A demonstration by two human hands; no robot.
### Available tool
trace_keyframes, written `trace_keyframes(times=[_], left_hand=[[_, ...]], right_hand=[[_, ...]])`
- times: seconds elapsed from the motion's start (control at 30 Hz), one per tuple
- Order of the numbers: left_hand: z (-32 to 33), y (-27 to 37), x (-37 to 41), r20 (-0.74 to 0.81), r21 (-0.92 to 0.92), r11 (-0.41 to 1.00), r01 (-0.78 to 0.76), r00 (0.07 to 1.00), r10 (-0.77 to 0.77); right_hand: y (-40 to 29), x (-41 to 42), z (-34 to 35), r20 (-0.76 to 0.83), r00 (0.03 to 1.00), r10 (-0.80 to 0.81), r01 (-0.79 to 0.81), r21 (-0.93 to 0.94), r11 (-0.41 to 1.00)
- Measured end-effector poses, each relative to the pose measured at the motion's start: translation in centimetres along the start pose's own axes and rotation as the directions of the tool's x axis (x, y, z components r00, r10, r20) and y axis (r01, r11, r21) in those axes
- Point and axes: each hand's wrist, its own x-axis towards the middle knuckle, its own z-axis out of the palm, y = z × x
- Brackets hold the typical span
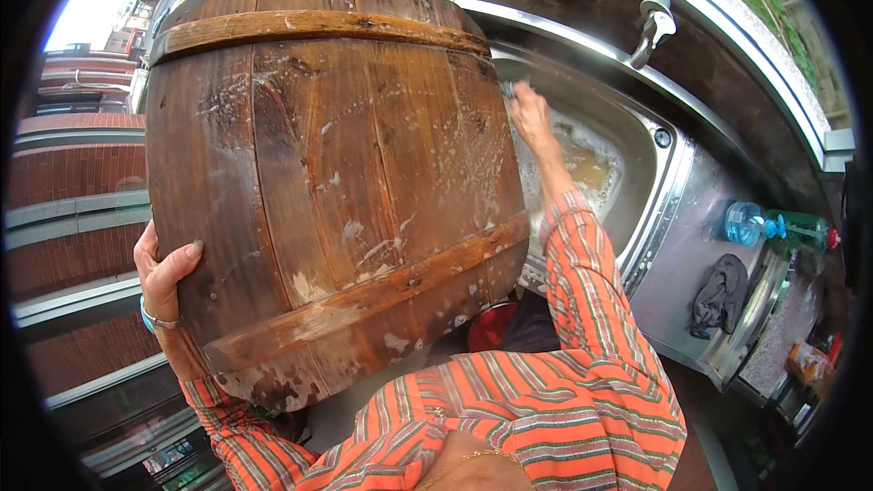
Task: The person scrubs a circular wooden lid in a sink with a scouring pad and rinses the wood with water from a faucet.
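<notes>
A big round wooden board [320, 170] of several planks, with two wooden battens across it, is tilted up before me, wet and spotted with suds. My left hand [168, 266] grips its left edge, the thumb on the plank face and the fingers behind. At the board's right edge, over the sink, my right hand [532, 112] is closed on a small greyish scrubber [509, 88], mostly hidden by the fingers and the board. Below that hand the stainless steel sink [631, 218] holds cloudy, foamy water [586, 167]. The board covers the sink's left part.
A metal faucet [653, 31] stands behind the sink. On the right-hand counter lie a grey cloth [721, 294], a blue plastic bottle [745, 223] and a green bottle with a red cap [805, 230]. Window framing [771, 48] borders the far side.
</notes>
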Motion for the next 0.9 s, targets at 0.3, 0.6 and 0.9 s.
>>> trace_keyframes(times=[0.3, 0.6, 0.9], left_hand=[[-0.6, -0.2, -0.4, -0.019, 0.047, 0.999, 0.018, 1.0, -0.017], [0.3, 0.1, 0.3, -0.007, 0.002, 1.0, -0.008, 1.0, 0.008], [0.8, 0.2, 0.1, -0.05, 0.036, 0.994, 0.105, 0.993, -0.103]], right_hand=[[9.2, -14.1, -2.1, -0.383, 0.87, 0.31, -0.465, -0.433, 0.772], [-20.1, -10.1, -7.4, -0.061, 0.998, 0.031, 0.009, 0.568, 0.823], [-18.2, -8.5, -2.4, 0.003, 0.989, -0.15, 0.137, 0.398, 0.907]])
